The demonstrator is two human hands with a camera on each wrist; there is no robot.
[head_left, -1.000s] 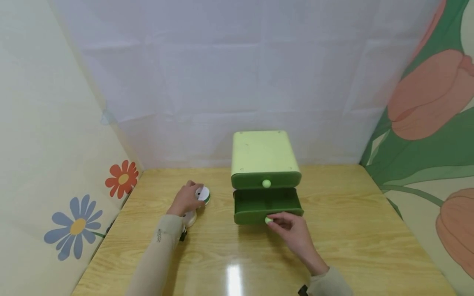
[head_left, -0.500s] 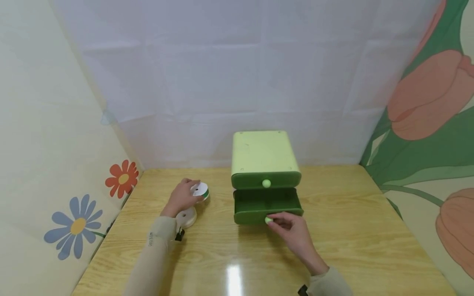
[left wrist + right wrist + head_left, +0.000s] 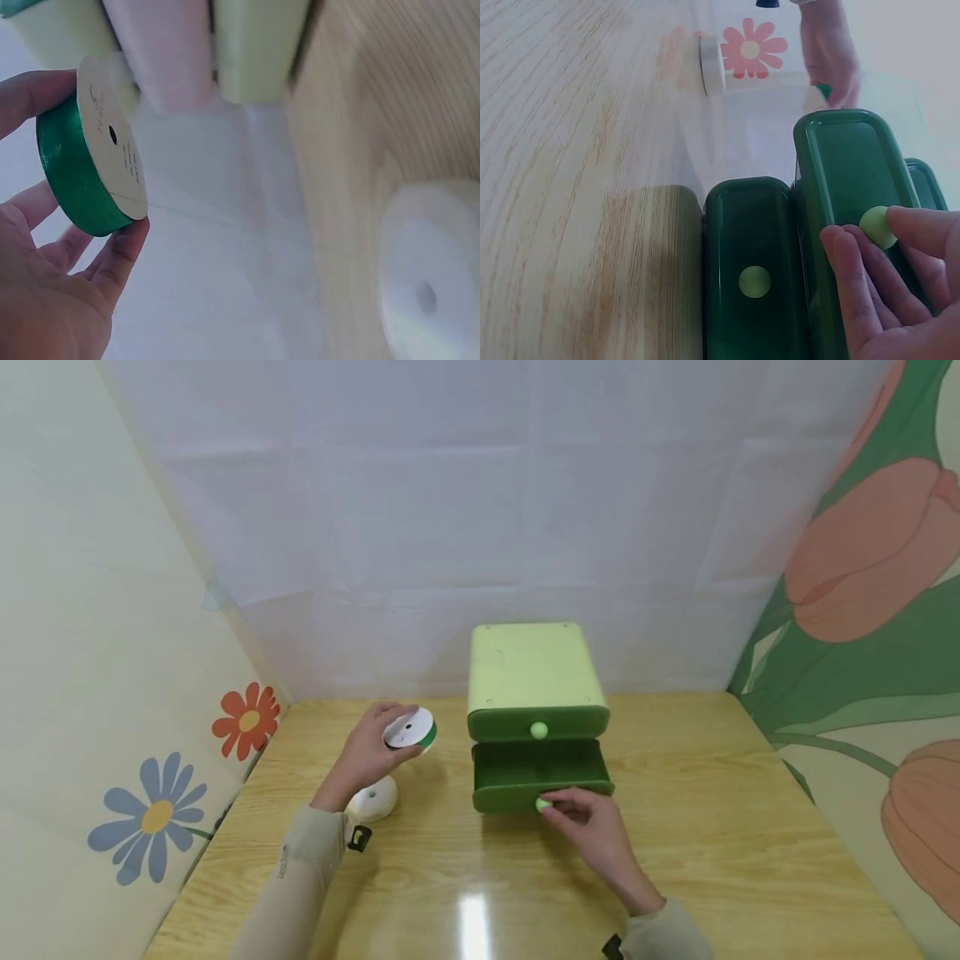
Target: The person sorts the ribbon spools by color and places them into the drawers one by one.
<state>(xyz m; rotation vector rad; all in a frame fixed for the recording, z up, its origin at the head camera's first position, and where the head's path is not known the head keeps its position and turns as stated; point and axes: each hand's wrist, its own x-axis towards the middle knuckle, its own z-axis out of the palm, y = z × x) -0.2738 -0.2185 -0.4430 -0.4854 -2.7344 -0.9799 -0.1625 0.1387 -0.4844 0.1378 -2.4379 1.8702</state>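
Note:
In the head view my left hand (image 3: 369, 752) grips a spool of green ribbon (image 3: 410, 728) by its edge, lifted above the table and tilted. The left wrist view shows the spool's printed white disc and shiny green ribbon (image 3: 71, 169) between thumb and fingers. Behind the left wrist lies a white spool (image 3: 372, 799) on the table. My right hand (image 3: 592, 839) pinches the pale green knob (image 3: 877, 227) of a pulled-out dark green drawer (image 3: 502, 799), whose visible inside holds nothing. It belongs to a light green cabinet (image 3: 534, 667).
Above the pulled-out drawer, a pushed-in drawer (image 3: 510, 724) carries its own knob. Beneath it, the right wrist view shows another pushed-in drawer (image 3: 739, 225). A white sheet (image 3: 480, 527) hangs behind the wooden table (image 3: 720, 827); flowered panels stand at both sides.
My left hand has raised the green ribbon spool off the table, and more of the white spool shows. My right hand stays on the knob, and the drawer has not moved.

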